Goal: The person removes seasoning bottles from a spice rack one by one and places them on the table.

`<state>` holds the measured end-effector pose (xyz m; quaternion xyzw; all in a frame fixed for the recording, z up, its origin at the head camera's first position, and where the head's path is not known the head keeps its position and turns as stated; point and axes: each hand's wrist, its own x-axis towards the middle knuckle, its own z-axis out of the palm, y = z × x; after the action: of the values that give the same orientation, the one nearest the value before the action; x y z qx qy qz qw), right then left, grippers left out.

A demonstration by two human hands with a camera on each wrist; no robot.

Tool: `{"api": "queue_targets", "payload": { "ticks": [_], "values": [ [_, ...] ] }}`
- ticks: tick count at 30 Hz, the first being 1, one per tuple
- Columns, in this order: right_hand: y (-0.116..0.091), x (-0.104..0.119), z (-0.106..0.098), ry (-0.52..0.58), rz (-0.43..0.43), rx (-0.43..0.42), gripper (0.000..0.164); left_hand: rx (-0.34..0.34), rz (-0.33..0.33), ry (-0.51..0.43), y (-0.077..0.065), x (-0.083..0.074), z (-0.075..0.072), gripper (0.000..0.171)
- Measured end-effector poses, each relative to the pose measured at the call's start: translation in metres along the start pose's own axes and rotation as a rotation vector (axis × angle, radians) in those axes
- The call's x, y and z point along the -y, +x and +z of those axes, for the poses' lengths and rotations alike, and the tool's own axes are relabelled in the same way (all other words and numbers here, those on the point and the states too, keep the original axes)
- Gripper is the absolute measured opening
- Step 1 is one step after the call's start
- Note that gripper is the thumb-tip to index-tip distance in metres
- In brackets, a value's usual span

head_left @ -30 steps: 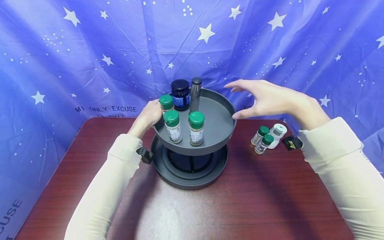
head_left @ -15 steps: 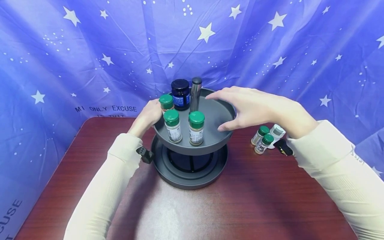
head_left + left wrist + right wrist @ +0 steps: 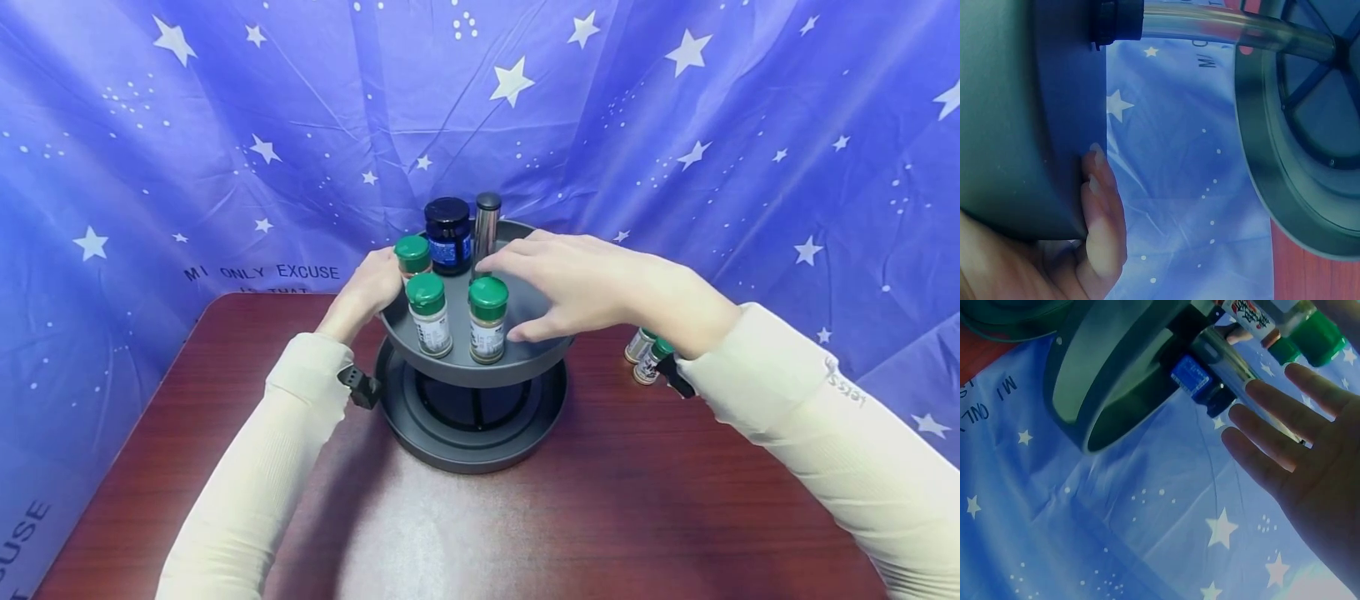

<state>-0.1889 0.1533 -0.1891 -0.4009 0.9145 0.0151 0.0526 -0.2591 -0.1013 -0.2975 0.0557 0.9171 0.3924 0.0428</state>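
A: Please, what does the left hand (image 3: 371,287) hold?

B: It holds the upper tray (image 3: 457,375) by its left edge. In the left wrist view the fingers are curled against the wall of this tray, and 2 fingertips are seen clearly.

A: And the right hand (image 3: 592,279)?

B: It is above the right part of the same tray. Its fingers are straight and apart, and I see them clamped on nothing. In the right wrist view I count 4 fingers spread.

A: Which thing is nearest to it?

B: The front right bottle (image 3: 487,321), which stands upright on the upper tray, just beside the thumb. I cannot tell if they are touching.

A: How many things stand on that tray?

B: I count 5, all upright. There are 3 bottles with green caps: the front right bottle, the front left bottle (image 3: 431,317) and the rear left bottle (image 3: 414,258). Behind them are 1 dark blue jar (image 3: 448,237) and, just beside it, 1 steel cylinder (image 3: 487,218).

A: What is below?

B: There is 1 lower tray (image 3: 472,458), on a reddish-brown table (image 3: 592,508). The left wrist view shows 1 post (image 3: 1235,28) between the 2 trays.

A: Are there more bottles?

B: Yes, on the table I count 2 green-capped bottles (image 3: 648,367), well apart from the trays, to the right. The right arm partly hides them.
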Motion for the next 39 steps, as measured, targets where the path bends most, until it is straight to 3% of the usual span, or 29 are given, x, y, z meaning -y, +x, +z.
{"api": "queue_targets", "payload": {
  "ticks": [6,14,21,28,39],
  "values": [
    [0.009,0.009,0.003,-0.047,-0.043,-0.018,0.074,-0.009,0.007,0.0,0.0,-0.001,-0.001,0.049],
    [0.017,0.019,0.008,-0.197,-0.079,-0.115,0.073,-0.001,0.007,0.038,0.0,0.0,-0.001,0.049],
    [0.021,0.026,0.014,-0.265,-0.086,-0.166,0.054,0.0,-0.001,0.032,0.001,0.001,0.0,0.049],
    [0.023,0.03,0.018,-0.198,-0.033,-0.09,0.046,0.003,0.001,0.03,0.001,0.001,0.002,0.048],
    [0.023,0.035,0.02,-0.034,0.01,-0.06,0.029,-0.009,0.033,0.036,0.001,0.001,0.002,0.047]
  ]
}}
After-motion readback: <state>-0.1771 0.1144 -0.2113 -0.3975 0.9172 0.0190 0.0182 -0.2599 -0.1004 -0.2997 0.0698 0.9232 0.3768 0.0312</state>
